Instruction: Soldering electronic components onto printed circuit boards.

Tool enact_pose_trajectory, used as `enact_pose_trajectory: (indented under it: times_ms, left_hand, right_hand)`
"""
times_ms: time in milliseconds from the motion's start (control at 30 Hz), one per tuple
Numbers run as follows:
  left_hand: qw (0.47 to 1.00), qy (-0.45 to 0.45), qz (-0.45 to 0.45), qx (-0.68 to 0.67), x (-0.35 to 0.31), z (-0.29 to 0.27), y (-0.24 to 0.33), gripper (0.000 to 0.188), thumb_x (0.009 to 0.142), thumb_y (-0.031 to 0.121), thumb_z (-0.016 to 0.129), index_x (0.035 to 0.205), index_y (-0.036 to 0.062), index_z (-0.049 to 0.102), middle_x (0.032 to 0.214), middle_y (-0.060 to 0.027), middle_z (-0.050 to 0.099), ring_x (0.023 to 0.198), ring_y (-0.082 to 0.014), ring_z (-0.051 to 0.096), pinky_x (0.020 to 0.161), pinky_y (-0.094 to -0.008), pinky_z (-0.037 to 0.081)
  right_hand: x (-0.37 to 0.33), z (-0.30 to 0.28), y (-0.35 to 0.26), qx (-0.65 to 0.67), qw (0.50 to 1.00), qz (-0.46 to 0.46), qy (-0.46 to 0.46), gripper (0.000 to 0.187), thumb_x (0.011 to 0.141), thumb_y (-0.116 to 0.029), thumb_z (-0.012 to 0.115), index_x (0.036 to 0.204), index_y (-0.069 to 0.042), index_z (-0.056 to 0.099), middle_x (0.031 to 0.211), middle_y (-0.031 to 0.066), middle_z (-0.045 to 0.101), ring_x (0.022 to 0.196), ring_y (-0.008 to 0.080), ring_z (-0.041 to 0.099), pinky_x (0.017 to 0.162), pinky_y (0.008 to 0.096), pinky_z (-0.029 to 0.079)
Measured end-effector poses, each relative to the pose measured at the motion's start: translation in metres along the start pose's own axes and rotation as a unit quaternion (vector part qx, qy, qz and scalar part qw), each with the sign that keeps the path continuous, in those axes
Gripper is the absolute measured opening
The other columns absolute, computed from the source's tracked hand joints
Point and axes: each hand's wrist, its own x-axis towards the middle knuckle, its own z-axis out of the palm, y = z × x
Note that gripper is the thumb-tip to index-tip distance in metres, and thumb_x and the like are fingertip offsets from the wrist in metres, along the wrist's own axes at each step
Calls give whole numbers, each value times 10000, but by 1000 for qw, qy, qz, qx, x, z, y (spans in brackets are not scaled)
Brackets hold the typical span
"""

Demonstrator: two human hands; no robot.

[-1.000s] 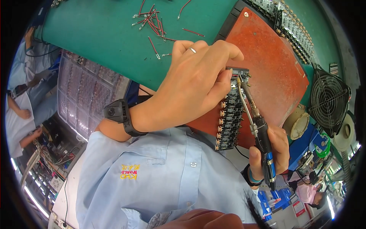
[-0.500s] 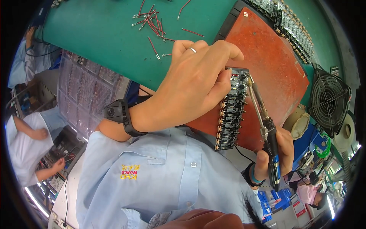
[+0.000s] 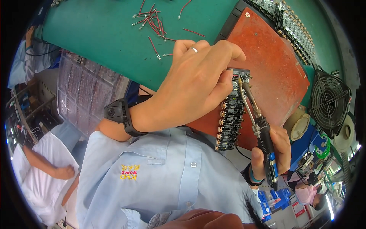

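A row of small dark circuit boards (image 3: 230, 124) with brass-coloured round parts along one side lies on a red-brown board (image 3: 272, 61). My left hand (image 3: 198, 74) is bent over the far end of the row. Its thumb lies against the boards and its fingers are curled; whatever they pinch is hidden. In my right hand (image 3: 281, 147) is a soldering iron (image 3: 261, 122) with a thin metal tube along its shaft. The iron's tip rests at the top of the end circuit board, close to my left thumb.
Several short red wires (image 3: 154, 26) lie scattered on the green table mat (image 3: 99, 30). More circuit boards (image 3: 295, 32) stand at the far right. A black fan (image 3: 329, 101) and a round pale container (image 3: 299, 126) are at the right. Another person's hand (image 3: 65, 172) shows at left.
The soldering iron's tip has moved left from the end board's right edge onto its top. My left hand has barely shifted. The other person at left has moved closer.
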Motion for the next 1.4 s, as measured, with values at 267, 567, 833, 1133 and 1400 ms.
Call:
enact_pose_trajectory:
  times_ms: [267, 567, 833, 1133, 1400]
  left_hand:
    - [1000, -2, -2, -1, 0, 0, 1, 288, 804, 3, 638, 1070, 95, 576, 687, 47, 512, 641, -107, 518, 818, -295, 333]
    - [1000, -5, -6, 1, 0, 0, 0, 291, 808, 6, 633, 1076, 101, 573, 692, 51, 512, 645, -105, 509, 825, -291, 330]
    - [999, -18, -38, 22, -3, -16, 3, 321, 796, 89, 699, 1092, 103, 576, 752, 31, 557, 716, -130, 527, 829, -311, 351]
    - [985, -102, 137, -1, -49, -18, 19, 468, 728, 294, 776, 1134, 118, 625, 1163, -75, 611, 1050, -228, 565, 968, -418, 353]
    - [976, -165, 134, 54, -56, -1, 28, 498, 699, 352, 768, 1134, 144, 644, 1295, -36, 564, 1320, -208, 415, 1086, -524, 233]
  right_hand:
    - [-1, 0, -2, 0, 1000, 11, -3, 493, 722, -202, 807, 1058, 79, 582, 899, 223, 657, 767, 298, 642, 687, 377, 516]
    - [-9, -4, 2, -8, 999, 8, 52, 540, 765, -285, 783, 1107, 66, 558, 939, 220, 640, 803, 287, 619, 704, 369, 498]
    - [-13, -2, 7, 37, 995, 13, 96, 558, 773, -312, 785, 1113, 64, 552, 951, 201, 640, 795, 269, 613, 694, 355, 492]
    - [-20, 14, 6, 88, 969, 136, 188, 583, 852, -320, 703, 1219, 75, 479, 1028, 204, 639, 869, 241, 647, 803, 349, 533]
    - [-20, 16, 7, 114, 973, 106, 169, 513, 889, -278, 643, 1222, 75, 476, 997, 189, 647, 869, 231, 642, 810, 358, 526]
